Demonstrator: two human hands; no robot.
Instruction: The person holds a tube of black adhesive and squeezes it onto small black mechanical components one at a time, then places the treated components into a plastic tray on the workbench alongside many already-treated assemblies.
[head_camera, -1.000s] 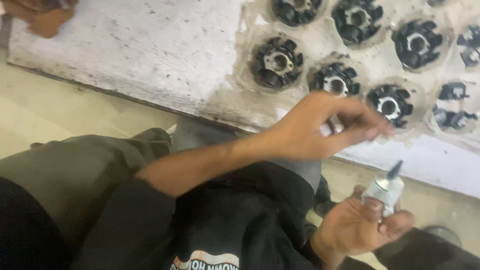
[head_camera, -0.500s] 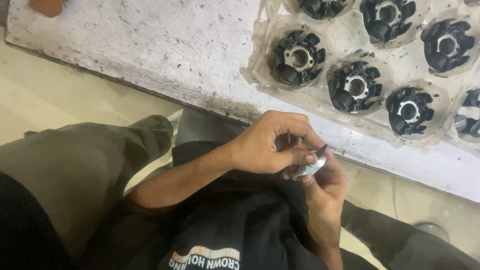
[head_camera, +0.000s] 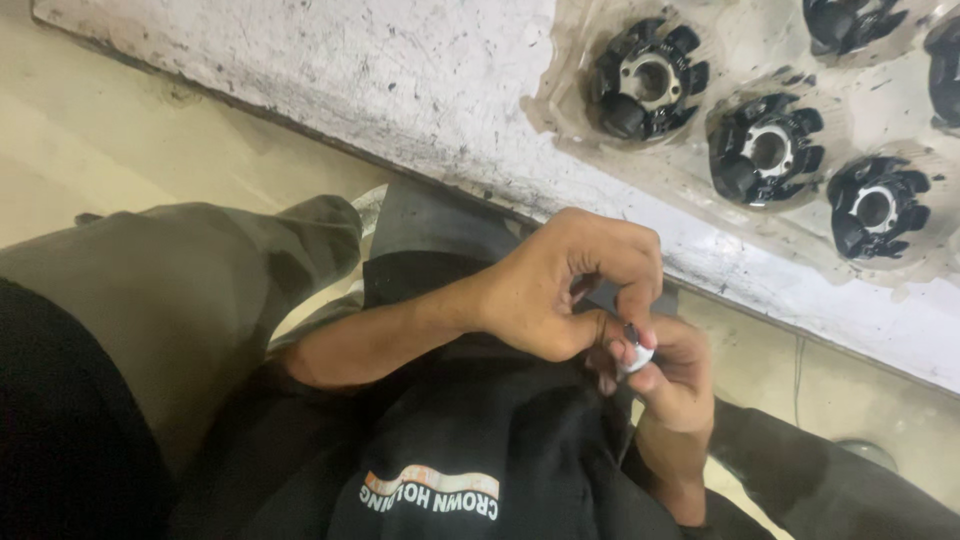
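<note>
Small white bottle (head_camera: 636, 357): rounded, pale, with a dark pointed tip at its top end; only a small part of the body shows, the rest being covered by fingers. Position: held over the person's lap, below the near edge of the white slab (head_camera: 330, 70), between both hands.

Right hand (head_camera: 675, 375): palm up, fingers curled around the bottle from below, gripping it.

Left hand (head_camera: 570, 285): reaches across from the left, thumb and forefinger pinched on the bottle's dark tip; the other fingers are bent in a loose arch above it.

Dark moulded parts, ring-shaped with a pale metal centre: one (head_camera: 648, 80) nearest the hands, a second (head_camera: 765, 150) to its right, a third (head_camera: 875, 205) further right. All sit in a stained, shallow formed tray (head_camera: 570, 110) on the slab, well apart from the bottle.

Hard to make out: the bottle's full shape and whether the dark tip is a cap or a nozzle. Further parts at the upper right are cut off by the frame. The person's black shirt (head_camera: 470, 440) hides the right forearm.
</note>
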